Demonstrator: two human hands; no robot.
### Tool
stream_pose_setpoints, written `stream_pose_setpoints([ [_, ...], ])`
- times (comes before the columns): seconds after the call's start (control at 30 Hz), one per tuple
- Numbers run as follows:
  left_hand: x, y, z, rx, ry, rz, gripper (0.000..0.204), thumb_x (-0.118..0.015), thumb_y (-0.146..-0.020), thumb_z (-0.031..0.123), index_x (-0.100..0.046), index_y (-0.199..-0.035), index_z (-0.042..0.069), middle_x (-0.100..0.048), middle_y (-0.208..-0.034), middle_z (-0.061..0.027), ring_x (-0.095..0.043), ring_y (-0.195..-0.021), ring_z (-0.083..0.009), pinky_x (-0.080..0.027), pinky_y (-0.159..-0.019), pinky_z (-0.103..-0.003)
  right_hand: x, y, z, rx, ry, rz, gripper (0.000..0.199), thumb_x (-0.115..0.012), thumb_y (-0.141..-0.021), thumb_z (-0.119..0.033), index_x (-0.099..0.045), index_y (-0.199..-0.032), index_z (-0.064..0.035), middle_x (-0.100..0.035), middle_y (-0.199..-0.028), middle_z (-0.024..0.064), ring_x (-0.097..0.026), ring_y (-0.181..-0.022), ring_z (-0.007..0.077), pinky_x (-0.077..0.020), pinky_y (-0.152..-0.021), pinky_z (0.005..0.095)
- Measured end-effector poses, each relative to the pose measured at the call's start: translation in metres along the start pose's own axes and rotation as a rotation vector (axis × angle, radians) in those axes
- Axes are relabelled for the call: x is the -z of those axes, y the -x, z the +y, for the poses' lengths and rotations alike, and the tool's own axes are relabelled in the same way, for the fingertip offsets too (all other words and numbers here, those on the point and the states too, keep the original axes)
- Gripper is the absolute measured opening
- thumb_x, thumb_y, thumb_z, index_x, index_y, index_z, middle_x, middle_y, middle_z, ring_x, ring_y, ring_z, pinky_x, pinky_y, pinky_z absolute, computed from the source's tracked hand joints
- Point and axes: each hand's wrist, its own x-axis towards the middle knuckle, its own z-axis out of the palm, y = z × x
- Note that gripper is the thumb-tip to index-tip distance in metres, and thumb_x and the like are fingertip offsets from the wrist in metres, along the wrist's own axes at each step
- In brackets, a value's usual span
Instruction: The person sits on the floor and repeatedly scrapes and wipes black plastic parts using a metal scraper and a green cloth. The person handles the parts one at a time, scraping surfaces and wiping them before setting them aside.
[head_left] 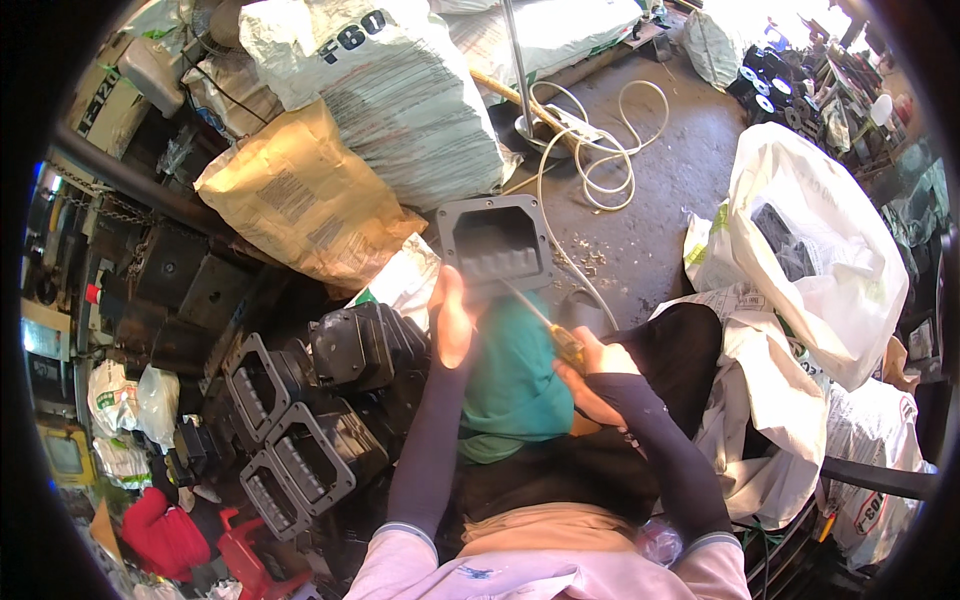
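My left hand (455, 320) grips the lower left side of a dark grey plastic housing (540, 235), a box with an open front, a wide flanged rim and a row of ridges inside. The housing is tilted above my lap, over a green cloth (510, 380) on my legs. Closed in my right hand (597, 375) is a thin-bladed hand tool (565, 345) with a yellowish handle; whether it is a knife or a scraper I cannot tell. Its tip points up at the housing's lower rim, and contact there is blurred.
Several similar black housings (325, 455) are stacked at my left. A brown paper sack (300, 195) and a large white sack (390, 90) stand ahead. A pale cable (625, 150) loops across the floor. At my right is an open white sack (760, 190) with dark pieces inside.
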Motion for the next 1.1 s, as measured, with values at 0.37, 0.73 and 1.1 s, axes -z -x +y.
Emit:
stream_pose_setpoints([
  [0.37,-0.005,0.004,0.001,0.035,0.002,0.07,0.043,-0.041,-0.108,0.04,-0.056,-0.123,0.002,-0.062,-0.111,-0.0074,-0.063,-0.099,-0.0171,-0.053,-0.082,-0.031,0.003,-0.032,-0.035,0.079,-0.051,0.006,0.038,-0.066,-0.09,-0.029,-0.053,-0.116,-0.0047,-0.067,-0.085,0.0264,-0.065,-0.083,0.0472,-0.0508,-0.075,0.0513],
  [0.73,0.018,-0.006,-0.013,-0.067,-0.095,0.022,0.049,-0.051,-0.105,0.04,-0.049,-0.136,0.002,-0.06,-0.124,-0.011,-0.062,-0.109,-0.0242,-0.053,-0.093,-0.039,0.028,-0.017,0.01,-0.126,0.048,0.133,0.039,-0.065,-0.092,-0.03,-0.05,-0.119,-0.0078,-0.068,-0.091,0.0246,-0.066,-0.085,0.0439,-0.0508,-0.074,0.053],
  [1.1,0.022,-0.009,-0.019,-0.133,-0.154,-0.032,0.041,-0.052,-0.105,0.034,-0.051,-0.133,0.004,-0.06,-0.12,-0.0095,-0.063,-0.105,-0.0226,-0.054,-0.09,-0.036,0.026,-0.018,0.003,-0.035,-0.017,0.034,0.045,-0.066,-0.091,-0.031,-0.053,-0.124,-0.0029,-0.067,-0.098,0.0296,-0.065,-0.094,0.047,-0.0518,-0.081,0.0493],
])
